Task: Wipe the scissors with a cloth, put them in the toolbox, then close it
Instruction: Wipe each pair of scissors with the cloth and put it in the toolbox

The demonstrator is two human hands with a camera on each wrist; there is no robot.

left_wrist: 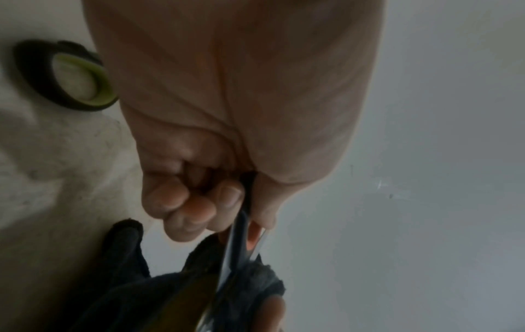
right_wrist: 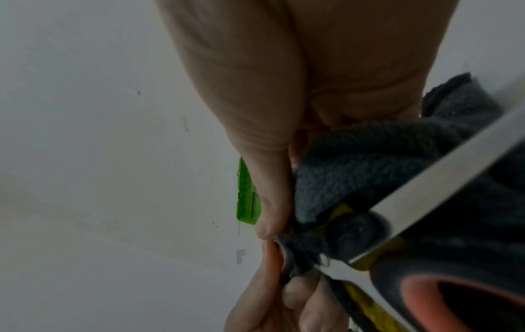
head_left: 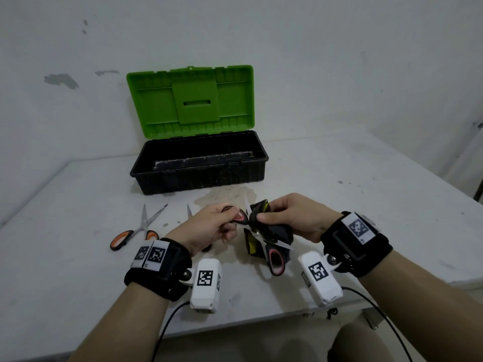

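Both hands work opened red-and-black-handled steel scissors: left hand fingers clamp one handle, right hand fingers pinch a dark grey cloth around a blade, whose bared edges could nick skin

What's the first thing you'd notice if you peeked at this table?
Probably the toolbox at the back of the table, its bright green lid standing open. In front, the left hand holds red-handled scissors while the right hand rubs a dark cloth on them.
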